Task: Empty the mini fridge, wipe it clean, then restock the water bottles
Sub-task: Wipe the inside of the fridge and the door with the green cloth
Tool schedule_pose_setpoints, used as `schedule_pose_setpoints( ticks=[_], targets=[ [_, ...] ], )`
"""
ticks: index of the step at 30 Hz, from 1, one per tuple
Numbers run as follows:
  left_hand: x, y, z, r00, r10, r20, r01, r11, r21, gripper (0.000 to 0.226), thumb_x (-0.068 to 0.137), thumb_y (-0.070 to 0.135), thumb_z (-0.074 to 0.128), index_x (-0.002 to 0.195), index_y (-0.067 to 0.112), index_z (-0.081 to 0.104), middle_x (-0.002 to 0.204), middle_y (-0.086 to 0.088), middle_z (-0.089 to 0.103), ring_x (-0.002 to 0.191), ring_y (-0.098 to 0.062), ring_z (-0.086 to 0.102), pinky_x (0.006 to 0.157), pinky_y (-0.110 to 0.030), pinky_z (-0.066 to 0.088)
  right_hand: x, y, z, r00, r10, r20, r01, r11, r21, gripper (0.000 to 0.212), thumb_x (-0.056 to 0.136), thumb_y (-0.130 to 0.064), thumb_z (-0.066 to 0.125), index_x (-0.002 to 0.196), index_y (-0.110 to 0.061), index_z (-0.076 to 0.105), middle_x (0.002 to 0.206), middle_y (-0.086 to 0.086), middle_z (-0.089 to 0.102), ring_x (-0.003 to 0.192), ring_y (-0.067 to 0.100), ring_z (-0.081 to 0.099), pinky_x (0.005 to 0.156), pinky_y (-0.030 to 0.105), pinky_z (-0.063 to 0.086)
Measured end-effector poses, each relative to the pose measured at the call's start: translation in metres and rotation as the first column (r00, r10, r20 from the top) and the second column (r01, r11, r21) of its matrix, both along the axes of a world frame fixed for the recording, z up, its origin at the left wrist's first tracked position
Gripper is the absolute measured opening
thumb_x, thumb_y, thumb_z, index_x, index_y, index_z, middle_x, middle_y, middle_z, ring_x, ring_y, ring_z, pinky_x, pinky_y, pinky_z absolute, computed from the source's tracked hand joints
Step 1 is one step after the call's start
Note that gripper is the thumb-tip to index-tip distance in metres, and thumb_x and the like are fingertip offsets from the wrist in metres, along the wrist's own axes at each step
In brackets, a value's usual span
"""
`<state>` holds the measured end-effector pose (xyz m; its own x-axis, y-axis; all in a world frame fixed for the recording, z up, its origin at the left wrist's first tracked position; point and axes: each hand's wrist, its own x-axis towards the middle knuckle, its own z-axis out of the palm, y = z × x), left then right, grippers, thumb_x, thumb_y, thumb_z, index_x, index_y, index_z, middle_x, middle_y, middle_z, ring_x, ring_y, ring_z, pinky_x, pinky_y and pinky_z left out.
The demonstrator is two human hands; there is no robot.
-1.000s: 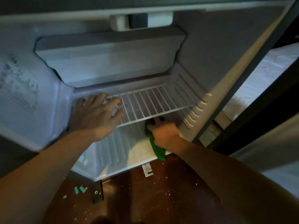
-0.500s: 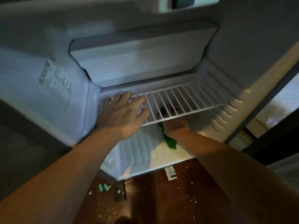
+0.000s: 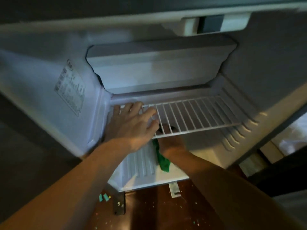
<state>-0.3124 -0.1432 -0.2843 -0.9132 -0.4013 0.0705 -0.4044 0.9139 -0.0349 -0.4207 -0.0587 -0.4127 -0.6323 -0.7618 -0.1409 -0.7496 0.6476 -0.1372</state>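
Right grip (image 3: pixel 169 140) clamped on green cloth (image 3: pixel 163 161) beneath the wire shelf (image 3: pixel 199 112), cloth tail hanging below the wrist | left grip (image 3: pixel 132 123) fingers apart, flat on shelf's left end | mini fridge (image 3: pixel 49 77) door open

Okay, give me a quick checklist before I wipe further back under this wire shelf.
1. Emptied: no bottles in view on the wire shelf or fridge floor: ok.
2. Cloth ready: right hand holds the green cloth below the shelf: ok.
3. Shelf steadied: left hand rests on its left front: ok.
4. Back corner under the shelf clean: hidden: cannot tell.
5. Wooden floor in front clear: teal scraps and a dark object lie there: not ok.
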Motion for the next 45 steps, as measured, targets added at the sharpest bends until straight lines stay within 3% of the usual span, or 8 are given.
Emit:
schedule_pose_setpoints(
  ticks=[8, 14, 17, 22, 28, 32, 37, 45],
  targets=[
    [0.003, 0.005, 0.007, 0.978, -0.012, -0.209, 0.026, 0.997, 0.066, 0.043, 0.093, 0.048, 0.037, 0.128, 0.025, 0.042, 0.109, -0.005, 0.064, 0.106, -0.026, 0.055, 0.094, -0.042, 0.039, -0.001, 0.004, -0.004, 0.998, -0.005, 0.070, 0.009, 0.999, -0.048, 0.057, 0.091, -0.028, 0.055, 0.144, -0.019, 0.034, 0.145, 0.013, 0.037, 0.131, 0.036, 0.040, 0.106, 0.043, 0.038],
    [0.011, 0.020, 0.011, 0.975, 0.220, -0.015, -0.217, 0.971, 0.098, 0.057, 0.101, 0.044, 0.020, 0.152, 0.018, 0.019, 0.160, -0.010, 0.016, 0.148, -0.026, 0.012, 0.119, -0.042, 0.009, 0.034, 0.094, 0.034, 0.974, -0.015, 0.228, 0.062, 0.978, -0.202, 0.043, 0.080, -0.046, 0.059, 0.121, -0.044, 0.048, 0.121, -0.001, 0.054, 0.100, 0.026, 0.062, 0.082, 0.040, 0.055],
    [0.040, 0.050, 0.025, 0.961, 0.124, -0.248, -0.121, 0.992, 0.028, 0.047, 0.100, 0.039, 0.029, 0.126, 0.010, 0.057, 0.134, -0.015, 0.054, 0.125, -0.031, 0.050, 0.102, -0.040, 0.041, 0.040, 0.123, 0.070, 0.952, 0.024, 0.306, 0.079, 0.944, -0.319, 0.045, 0.075, -0.046, 0.070, 0.117, -0.045, 0.054, 0.110, -0.007, 0.056, 0.099, 0.020, 0.061, 0.083, 0.036, 0.052],
    [0.107, 0.086, 0.084, 0.732, -0.164, -0.661, 0.023, 0.976, -0.216, 0.022, 0.091, 0.020, 0.048, 0.073, 0.010, 0.057, 0.072, -0.007, 0.053, 0.069, -0.024, 0.047, 0.066, -0.037, 0.037, 0.067, 0.128, 0.146, 0.889, 0.197, 0.413, 0.118, 0.773, -0.624, 0.040, 0.070, -0.034, 0.080, 0.102, -0.049, 0.062, 0.096, -0.019, 0.069, 0.090, 0.003, 0.066, 0.085, 0.031, 0.054],
    [0.151, 0.062, 0.158, 0.298, 0.260, -0.919, -0.047, 0.965, 0.258, 0.053, 0.083, 0.038, 0.056, 0.127, 0.012, 0.044, 0.117, -0.003, 0.046, 0.107, -0.018, 0.049, 0.093, -0.039, 0.042, 0.113, 0.082, 0.241, 0.770, 0.417, 0.483, 0.271, 0.473, -0.839, 0.030, 0.075, -0.013, 0.080, 0.088, -0.035, 0.064, 0.084, -0.017, 0.070, 0.080, -0.005, 0.065, 0.077, 0.017, 0.050],
    [0.136, 0.048, 0.201, 0.448, 0.148, -0.882, 0.208, 0.942, 0.264, 0.053, 0.089, 0.052, 0.044, 0.139, 0.034, 0.044, 0.146, 0.011, 0.040, 0.134, 0.000, 0.037, 0.109, -0.023, 0.033, 0.135, 0.020, 0.270, 0.682, 0.444, 0.581, 0.412, 0.422, -0.807, 0.022, 0.074, -0.023, 0.079, 0.090, -0.026, 0.063, 0.092, 0.001, 0.073, 0.086, 0.017, 0.070, 0.083, 0.042, 0.058],
    [0.081, 0.057, 0.213, 0.675, 0.131, -0.726, -0.312, 0.943, -0.119, 0.037, 0.095, 0.041, 0.039, 0.084, 0.023, 0.069, 0.095, 0.001, 0.072, 0.090, -0.025, 0.066, 0.070, -0.034, 0.043, 0.138, 0.006, 0.245, 0.739, 0.360, 0.569, 0.425, 0.407, -0.809, 0.015, 0.072, -0.032, 0.066, 0.083, -0.033, 0.057, 0.092, 0.004, 0.070, 0.089, 0.024, 0.067, 0.082, 0.049, 0.055],
    [0.067, 0.038, 0.234, 0.865, 0.105, -0.490, -0.257, 0.932, -0.255, 0.039, 0.089, 0.048, 0.028, 0.102, 0.026, 0.058, 0.098, 0.000, 0.060, 0.086, -0.023, 0.046, 0.066, -0.038, 0.030, 0.107, -0.007, 0.203, 0.905, 0.100, 0.413, 0.197, 0.762, -0.617, 0.043, 0.083, -0.039, 0.066, 0.124, -0.035, 0.050, 0.116, 0.003, 0.060, 0.104, 0.029, 0.060, 0.089, 0.037, 0.050]
  ],
)
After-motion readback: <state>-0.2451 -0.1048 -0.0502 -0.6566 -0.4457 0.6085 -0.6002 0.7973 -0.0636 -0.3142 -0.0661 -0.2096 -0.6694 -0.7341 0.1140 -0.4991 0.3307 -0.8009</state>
